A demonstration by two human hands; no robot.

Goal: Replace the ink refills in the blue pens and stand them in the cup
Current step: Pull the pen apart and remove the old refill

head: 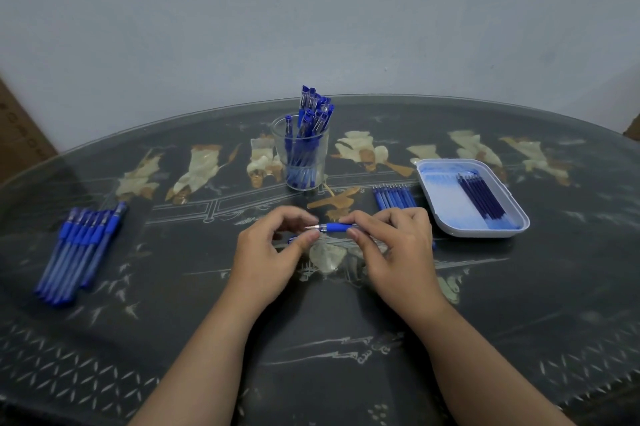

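We look down on a dark oval table (194, 304) with pale inlaid figures. At the left of the frame, a row of blue pens (81, 252) lies side by side, touching. Just below the centre, our left hand (273, 252) curls its thumb and forefinger around the metal tip of a single pen (334, 227), which is held level above the table. Above the hands, toward the upper centre, a clear cup (322, 155) stands upright, packed with capped pens (313, 106) (they lean to the right). Our right hand (391, 245) grips the same single pen by its barrel, so both hands meet on it. Further right, near the cup, loose blue refills (394, 197) lie in a row. Just beside them, a white tray (485, 234) holds darker refills (481, 197).
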